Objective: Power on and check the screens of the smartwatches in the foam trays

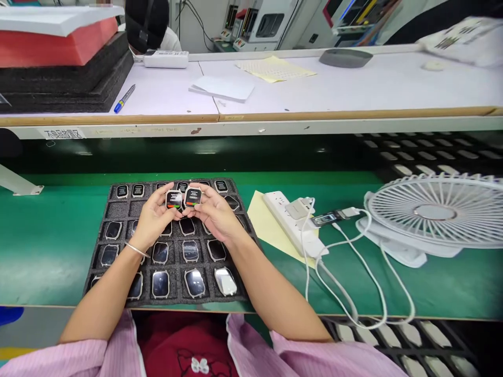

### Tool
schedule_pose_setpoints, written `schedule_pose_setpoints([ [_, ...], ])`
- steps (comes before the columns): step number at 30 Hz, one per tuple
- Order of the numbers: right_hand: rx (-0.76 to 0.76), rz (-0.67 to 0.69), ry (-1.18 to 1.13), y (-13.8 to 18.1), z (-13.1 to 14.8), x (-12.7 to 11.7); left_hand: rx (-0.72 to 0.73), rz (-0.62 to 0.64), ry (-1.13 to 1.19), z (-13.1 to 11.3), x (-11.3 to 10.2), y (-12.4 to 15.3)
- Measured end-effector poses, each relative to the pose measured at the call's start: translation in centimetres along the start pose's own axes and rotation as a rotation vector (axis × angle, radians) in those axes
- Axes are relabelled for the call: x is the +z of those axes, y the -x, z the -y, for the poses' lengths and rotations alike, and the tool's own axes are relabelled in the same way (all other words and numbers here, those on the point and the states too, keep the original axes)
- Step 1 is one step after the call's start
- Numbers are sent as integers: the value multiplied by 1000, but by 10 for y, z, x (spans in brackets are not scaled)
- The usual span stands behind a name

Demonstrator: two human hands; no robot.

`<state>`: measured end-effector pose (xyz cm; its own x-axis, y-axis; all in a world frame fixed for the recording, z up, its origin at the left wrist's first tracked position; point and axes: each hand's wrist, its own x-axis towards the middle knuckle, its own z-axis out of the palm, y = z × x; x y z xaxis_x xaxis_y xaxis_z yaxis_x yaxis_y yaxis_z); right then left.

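My left hand (157,212) grips a smartwatch body (173,200) without a strap, its screen lit with red and green marks at the bottom. Beside it, nearly touching, my right hand (214,209) grips a second smartwatch body (193,197) with a similar lit screen. Both are held above a black foam tray (131,210) with square pockets. Several more watch bodies lie in the pockets, among them a dark-screened one (160,284) at the front. A few in the back row show lit text, such as the watch at back left (122,191). My hands hide some middle pockets.
To the right, a white power strip (283,214) with a charger and cables lies on yellow paper (257,220). A white fan (432,209) stands further right. A raised shelf (275,99) at the back bears foam sheets (58,78), papers and a marker pen (124,98).
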<state>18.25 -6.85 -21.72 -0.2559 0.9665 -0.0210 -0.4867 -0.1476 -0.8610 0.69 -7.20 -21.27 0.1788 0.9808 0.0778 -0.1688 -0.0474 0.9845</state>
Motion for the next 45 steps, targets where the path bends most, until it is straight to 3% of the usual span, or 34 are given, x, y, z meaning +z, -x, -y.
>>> schedule_pose_setpoints([
  [10, -15, 4, 1, 0, -2, 3, 24, -72, 26, -2, 1, 2],
  [45, -46, 43, 73, 2, -2, 5, 13, -84, -46, -4, 2, 2],
])
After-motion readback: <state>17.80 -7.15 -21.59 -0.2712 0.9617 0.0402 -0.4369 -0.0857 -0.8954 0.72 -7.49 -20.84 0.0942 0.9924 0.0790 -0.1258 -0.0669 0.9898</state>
